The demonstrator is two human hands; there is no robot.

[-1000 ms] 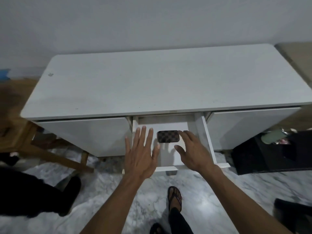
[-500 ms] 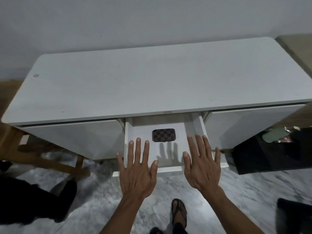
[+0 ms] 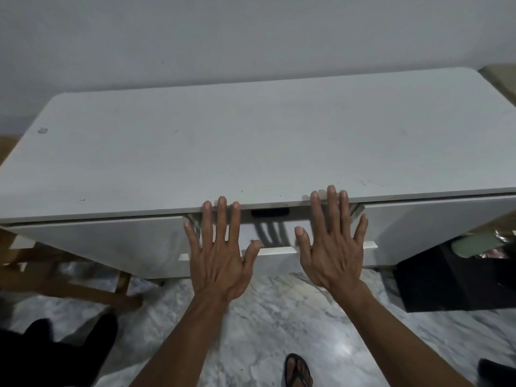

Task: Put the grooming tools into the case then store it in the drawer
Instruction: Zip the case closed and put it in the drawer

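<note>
Drawer [image 3: 275,238] at centre frame has slid nearly shut since a moment ago; case [image 3: 269,212] (a dark sliver) inside. Left hand [image 3: 220,254] and right hand [image 3: 332,247] flat, fingers spread, pushing; storing almost done.

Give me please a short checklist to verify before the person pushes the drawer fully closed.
1. Case inside the drawer: ok, only its near edge shows under the cabinet top.
2. Case low enough to pass under the top: cannot tell, most of it is hidden.
3. Left hand free and flat: ok, fingers straight, holding nothing.
4. Right hand free and flat: ok, fingers straight, holding nothing.
5. Fingertips out of the gap: not ok, both hands reach to the edge of the top, over the open drawer.
6. Drawer straight in its opening: cannot tell, the hands cover both sides.
</note>
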